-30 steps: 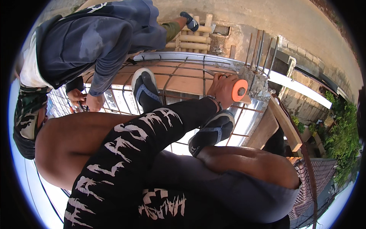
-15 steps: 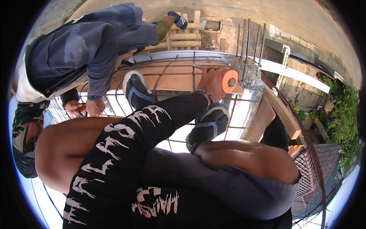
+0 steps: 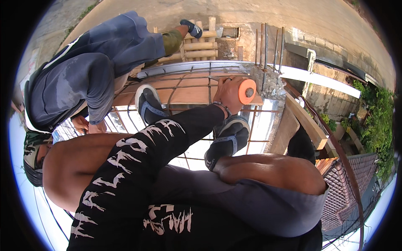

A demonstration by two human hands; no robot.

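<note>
My left hand [image 3: 226, 93] reaches forward in a black sleeve with white print. It is shut on a tool with a thick orange handle [image 3: 247, 91], held against a bar of the rebar mesh [image 3: 189, 85] near the slab's far edge. I crouch on the mesh, with my two dark shoes [image 3: 146, 105] [image 3: 228, 138] planted on its bars and my bare knees to either side. My right hand is out of sight.
A co-worker in a grey-blue hooded top [image 3: 83, 75] crouches at the left, hands [image 3: 86, 124] down at the mesh. Wooden formwork boards [image 3: 188, 96] lie under the bars. Upright rebar stubs [image 3: 264, 42] and bamboo poles [image 3: 201, 44] stand beyond. A drop to roof tiles [image 3: 341, 188] lies right.
My left hand has kept hold of the orange-handled tool at the same bar, shifting slightly left in the picture. The co-worker has leaned a little farther in.
</note>
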